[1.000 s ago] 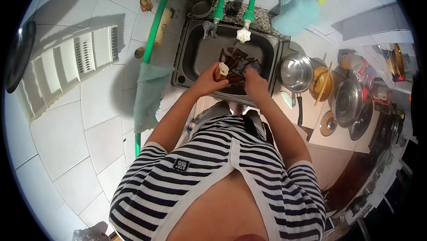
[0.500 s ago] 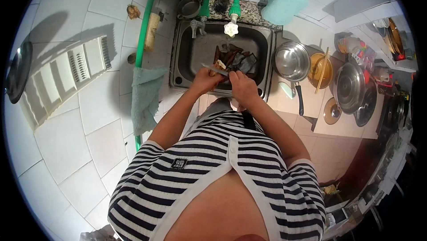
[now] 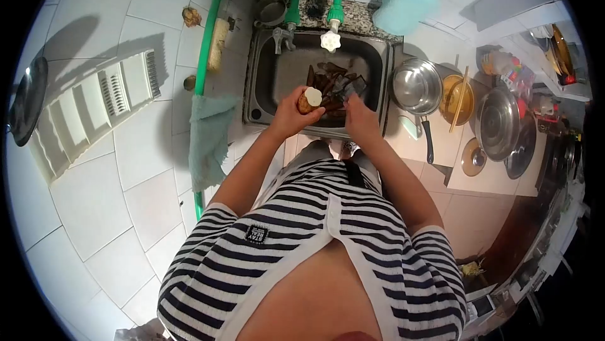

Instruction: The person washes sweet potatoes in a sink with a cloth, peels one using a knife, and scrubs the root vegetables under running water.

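Observation:
My left hand (image 3: 291,114) is wrapped round a brown-skinned root (image 3: 309,101) with a pale cut end facing up, over the front of the sink. To its right, my right hand (image 3: 362,117) is closed on a knife, whose blade is hard to make out against the dark sink. Several brown roots (image 3: 324,79) lie in the metal sink (image 3: 277,76), beyond and between my hands. A greyish crumpled piece (image 3: 356,86), perhaps a plastic bag, lies just past my right hand.
A white valve (image 3: 330,41) and a metal tap (image 3: 283,40) overhang the sink. Right of it are a steel pot (image 3: 416,86), a yellow bowl (image 3: 450,102) with chopsticks, and lids (image 3: 473,156). A green cloth (image 3: 210,139) hangs on the left pipe.
Half a second ago the knife blade lay across the root's end; now my right hand is farther right, apart from the root. The root's pale cut face now shows flat and round.

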`<state>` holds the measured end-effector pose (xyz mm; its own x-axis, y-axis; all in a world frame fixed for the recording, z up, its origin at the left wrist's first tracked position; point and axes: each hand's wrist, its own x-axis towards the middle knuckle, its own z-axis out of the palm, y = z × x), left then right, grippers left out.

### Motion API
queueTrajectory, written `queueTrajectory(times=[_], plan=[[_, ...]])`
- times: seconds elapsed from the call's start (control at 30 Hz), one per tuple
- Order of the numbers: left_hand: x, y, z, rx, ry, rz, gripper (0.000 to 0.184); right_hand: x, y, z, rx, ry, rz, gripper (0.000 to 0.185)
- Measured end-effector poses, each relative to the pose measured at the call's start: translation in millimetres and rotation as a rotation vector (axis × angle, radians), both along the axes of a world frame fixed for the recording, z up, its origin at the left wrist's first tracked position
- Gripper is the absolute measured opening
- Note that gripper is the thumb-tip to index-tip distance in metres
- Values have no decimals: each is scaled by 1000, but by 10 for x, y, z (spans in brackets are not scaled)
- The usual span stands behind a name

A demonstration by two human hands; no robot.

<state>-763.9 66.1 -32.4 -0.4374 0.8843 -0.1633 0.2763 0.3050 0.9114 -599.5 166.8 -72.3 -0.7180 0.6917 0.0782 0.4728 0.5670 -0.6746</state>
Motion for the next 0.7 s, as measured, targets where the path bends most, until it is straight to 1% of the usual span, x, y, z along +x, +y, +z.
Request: queueTrajectory(times=[0.03, 0.1, 0.13, 0.2, 0.23, 0.3, 0.33, 0.43, 0.5, 0.53, 0.6, 0.63, 0.7], plan=[[-10, 20, 33, 1, -1, 2, 41, -9, -27, 120, 1, -1, 2, 10], [-20, 40, 91, -176, -23, -25, 43, -2, -105, 296, 247, 121, 189, 12], [-8, 49, 55, -176, -22, -33, 43, -17, -125, 350, 247, 120, 181, 12], [45, 37, -26, -99, -143, 19, 45, -21, -169, 414, 312, 92, 218, 15], [64, 47, -38, -99, -139, 13, 45, -21, -158, 408, 313, 95, 211, 15], [100, 35, -41, -79, -415, 75, 48, -32, -156, 383, 325, 99, 206, 16], [99, 26, -58, -82, -412, 73, 48, -29, -167, 367, 323, 101, 203, 16], [99, 44, -65, -98, -375, 49, 44, -13, -173, 304, 280, 78, 212, 16], [75, 72, -12, -288, -348, 40, 38, -24, -163, 258, 278, 89, 217, 15], [78, 79, -27, -284, -347, 39, 38, -30, -161, 220, 282, 90, 216, 15], [89, 47, -72, -173, -319, 49, 26, -45, -199, 84, 173, 73, 192, 15], [90, 16, -31, -172, -318, 52, 26, -38, -182, -55, 174, 75, 195, 15], [48, -53, 106, -169, -202, -4, 31, 64, -106, -474, -56, -303, 138, 22]])
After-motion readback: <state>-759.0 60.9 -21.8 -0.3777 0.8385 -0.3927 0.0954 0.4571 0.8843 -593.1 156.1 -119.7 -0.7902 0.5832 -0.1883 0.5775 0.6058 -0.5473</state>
